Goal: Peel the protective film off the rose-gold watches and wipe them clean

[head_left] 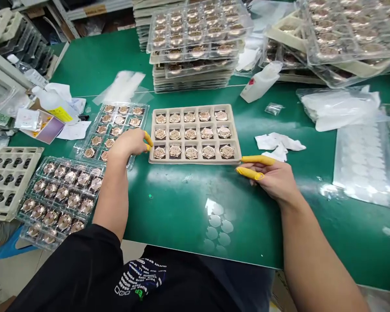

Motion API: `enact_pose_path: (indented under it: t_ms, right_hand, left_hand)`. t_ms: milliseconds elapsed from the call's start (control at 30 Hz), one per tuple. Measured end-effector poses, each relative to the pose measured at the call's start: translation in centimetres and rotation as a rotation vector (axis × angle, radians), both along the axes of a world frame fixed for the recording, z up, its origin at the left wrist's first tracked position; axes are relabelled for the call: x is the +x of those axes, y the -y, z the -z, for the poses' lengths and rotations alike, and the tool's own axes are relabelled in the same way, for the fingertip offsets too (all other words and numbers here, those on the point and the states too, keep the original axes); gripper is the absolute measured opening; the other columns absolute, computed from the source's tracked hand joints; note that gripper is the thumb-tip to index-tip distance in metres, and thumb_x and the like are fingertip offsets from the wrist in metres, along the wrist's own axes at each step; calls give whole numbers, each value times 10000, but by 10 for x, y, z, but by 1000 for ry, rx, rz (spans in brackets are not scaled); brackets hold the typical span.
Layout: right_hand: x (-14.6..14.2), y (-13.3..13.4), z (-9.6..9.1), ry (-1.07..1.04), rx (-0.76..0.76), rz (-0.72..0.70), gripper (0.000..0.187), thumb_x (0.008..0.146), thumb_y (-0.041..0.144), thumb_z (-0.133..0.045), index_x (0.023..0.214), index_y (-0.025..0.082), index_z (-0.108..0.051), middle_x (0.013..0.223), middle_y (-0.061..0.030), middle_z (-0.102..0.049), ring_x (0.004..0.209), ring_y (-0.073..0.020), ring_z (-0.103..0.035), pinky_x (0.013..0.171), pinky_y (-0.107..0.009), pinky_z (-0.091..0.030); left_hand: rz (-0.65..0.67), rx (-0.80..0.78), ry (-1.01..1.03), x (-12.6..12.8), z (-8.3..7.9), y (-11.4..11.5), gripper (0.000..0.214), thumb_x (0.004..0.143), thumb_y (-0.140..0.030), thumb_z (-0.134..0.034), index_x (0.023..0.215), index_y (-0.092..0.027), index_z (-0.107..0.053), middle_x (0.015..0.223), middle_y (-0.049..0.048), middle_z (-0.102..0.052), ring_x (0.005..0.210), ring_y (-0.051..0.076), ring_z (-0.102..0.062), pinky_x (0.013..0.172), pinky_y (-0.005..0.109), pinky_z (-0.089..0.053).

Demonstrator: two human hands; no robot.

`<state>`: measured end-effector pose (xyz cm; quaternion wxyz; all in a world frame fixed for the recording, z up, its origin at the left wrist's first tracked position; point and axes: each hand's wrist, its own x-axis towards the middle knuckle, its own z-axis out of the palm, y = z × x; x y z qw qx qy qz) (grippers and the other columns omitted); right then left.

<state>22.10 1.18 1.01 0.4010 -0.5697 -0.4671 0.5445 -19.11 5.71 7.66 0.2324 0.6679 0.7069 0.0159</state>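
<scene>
A beige tray [195, 161] holding several rose-gold watch cases in rows lies in the middle of the green table. My left hand [130, 143], with yellow finger cots, is curled against the tray's left edge near its front corner. My right hand [269, 175] rests on the mat at the tray's front right corner, two yellow-capped fingers stretched toward it and touching the corner. Under my left wrist lies a clear plastic tray [115, 125] of similar watch cases.
More clear trays of cases [63, 195] and a beige tray with dark parts [6, 177] sit at the left. Stacked trays [195, 47] stand behind, a white squeeze bottle [260, 82] and crumpled wipes [277, 143] to the right, plastic sheets [364, 160] far right.
</scene>
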Motion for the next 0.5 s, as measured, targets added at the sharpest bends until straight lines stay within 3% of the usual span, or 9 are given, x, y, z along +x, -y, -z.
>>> enact_pose_path:
  t_ms: [167, 267, 367, 500]
  right_hand:
    - [3, -3, 0, -18, -11, -57, 605, 480, 454, -1045, 961, 183, -797, 761, -44, -776, 469, -101, -556, 393, -244, -447]
    - [5, -4, -1, -51, -12, -78, 612, 532, 497, -1024, 991, 166, -790, 819, -78, -801, 494, -117, -597, 426, -260, -483]
    - [6, -4, -3, -68, 1, -101, 604, 557, 504, -1013, 996, 159, -786, 866, -101, -815, 567, -130, -650, 475, -252, -503]
    - [7, -4, -4, -52, -8, -153, 607, 548, 474, -1021, 1009, 161, -781, 887, -94, -816, 567, -111, -627, 524, -264, -518]
  left_hand:
    - [70, 69, 15, -1, 17, -10, 217, 575, -259, -901, 778, -330, -865, 472, -2, -632, 495, 220, -577, 663, 380, -556]
    - [64, 70, -73, 10, 22, -12, 239, 530, -239, -922, 746, -312, -852, 507, 29, -648, 543, 268, -623, 717, 451, -586]
    - [77, -5, -246, 26, 15, -7, 232, 598, -174, -829, 808, -270, -850, 628, 80, -727, 610, 319, -692, 705, 461, -595]
    - [113, -101, -364, 46, -3, 0, 253, 715, -219, -755, 953, -215, -840, 861, 139, -813, 775, 329, -764, 737, 401, -604]
